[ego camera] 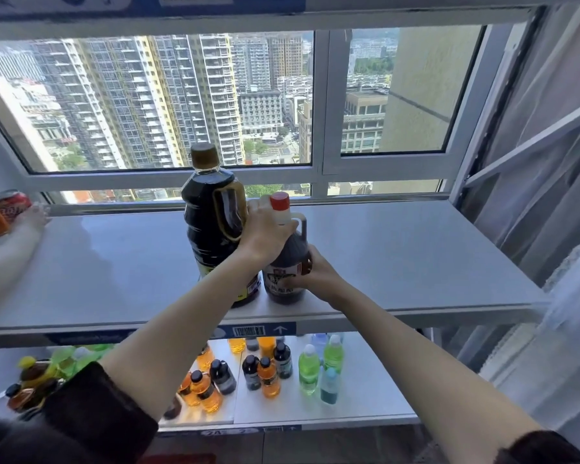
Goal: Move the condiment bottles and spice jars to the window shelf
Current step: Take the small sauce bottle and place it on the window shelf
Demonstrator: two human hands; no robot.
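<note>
The shelf (pixel 399 256) is carrying both bottles; the tall dark bottle (pixel 211 229) is standing just left of the hands; the left hand (pixel 267 234) is gripping the red-capped jug (pixel 283 262) by its neck, the right hand (pixel 310 274) cupping its label side; this looks like set-down; next, letting go gently.

dark bottle (pixel 211 229) gold-capped, brown bottle (pixel 283 262) red-capped, grey shelf (pixel 399 256)

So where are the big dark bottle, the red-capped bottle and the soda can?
big dark bottle (pixel 211 209): head view, on its upper body beside the handle.
red-capped bottle (pixel 279 200): head view, on its red cap.
soda can (pixel 11 204): head view, on its red side.
</note>
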